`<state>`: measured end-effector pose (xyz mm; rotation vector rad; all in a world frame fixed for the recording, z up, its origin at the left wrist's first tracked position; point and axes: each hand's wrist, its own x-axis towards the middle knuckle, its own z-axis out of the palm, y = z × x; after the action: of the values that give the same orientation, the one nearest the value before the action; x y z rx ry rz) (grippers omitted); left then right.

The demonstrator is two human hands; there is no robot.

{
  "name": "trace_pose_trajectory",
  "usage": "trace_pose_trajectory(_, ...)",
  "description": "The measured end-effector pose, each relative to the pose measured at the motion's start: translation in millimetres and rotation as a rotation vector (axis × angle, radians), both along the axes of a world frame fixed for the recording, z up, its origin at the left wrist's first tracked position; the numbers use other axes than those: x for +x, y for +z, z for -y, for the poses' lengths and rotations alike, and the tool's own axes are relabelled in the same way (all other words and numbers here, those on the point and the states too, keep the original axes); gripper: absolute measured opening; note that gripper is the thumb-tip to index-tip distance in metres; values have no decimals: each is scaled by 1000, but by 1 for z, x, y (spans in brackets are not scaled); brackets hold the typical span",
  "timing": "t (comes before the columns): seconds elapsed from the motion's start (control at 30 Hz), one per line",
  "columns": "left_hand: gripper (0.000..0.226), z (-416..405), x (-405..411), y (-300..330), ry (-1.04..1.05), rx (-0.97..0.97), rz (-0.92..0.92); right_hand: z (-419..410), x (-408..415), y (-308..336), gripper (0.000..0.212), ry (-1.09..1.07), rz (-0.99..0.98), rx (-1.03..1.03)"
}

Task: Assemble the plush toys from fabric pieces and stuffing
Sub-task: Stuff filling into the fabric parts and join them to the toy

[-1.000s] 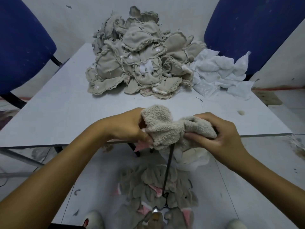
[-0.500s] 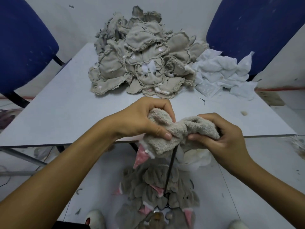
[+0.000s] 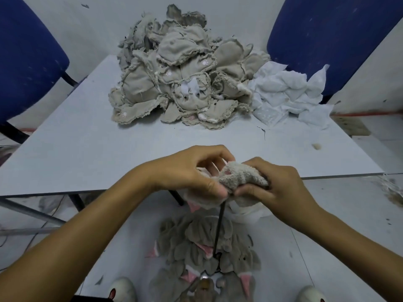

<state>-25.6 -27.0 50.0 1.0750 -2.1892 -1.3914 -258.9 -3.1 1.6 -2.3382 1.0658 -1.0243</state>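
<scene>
No legible text, label, brand, number or sign is found on any surface in view.

A grey table was seen in the middle of the view. Two blue chairs were placed behind it, one at the left and one at the right. A pale floor with dirt marks was visible below, and white shoes were seen at the bottom edge.
</scene>
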Motion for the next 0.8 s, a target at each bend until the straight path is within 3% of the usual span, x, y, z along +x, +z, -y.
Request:
trace_pose_trajectory(0.2,27,-6,-8,2,193,-186,-225,-6,3,-6,16,-45,-5,-234)
trace_pose_trajectory(0.3,18,-6,-8,-5,144,-197,-146,-8,10,-14,28,-40,-7,-178)
trace_pose_trajectory(0.47,16,-3,-3,-11,83,-196,-54,-6,14,-16,21,-53,-57,-161)
trace_pose_trajectory(0.63,9,-2,-4,-11,54,-270,38,-9,15,-18,27,-73,-88,-154)
trace_pose_trajectory(0.73,16,-6,-7,-13,136,-200,-205,-7,12,-12,27,-83,-4,-187)
trace_pose_trajectory(0.8,20,-7,-9,-15,149,-188,-273,-6,10,-11,27,-98,7,-241)
